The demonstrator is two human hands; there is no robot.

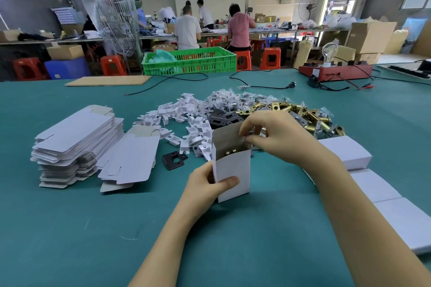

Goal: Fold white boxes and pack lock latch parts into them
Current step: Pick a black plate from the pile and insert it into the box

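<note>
While the left hand [211, 184] grips the upright white box [233, 170], the right hand [268, 135] pinches at its open top.

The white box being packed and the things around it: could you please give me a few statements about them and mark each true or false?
1. The left hand grips the upright white box by its lower part. True.
2. The box's top is closed. False: it stands open, with a brass-coloured part showing inside.
3. The right hand is at the box's open top. True.
4. The stack of flat box blanks lies right of the box. False: it lies to the left.
5. A single black strike plate lies on the green table left of the box. True.
6. The green plastic crate sits near the hands. False: it is at the table's far edge.
</note>
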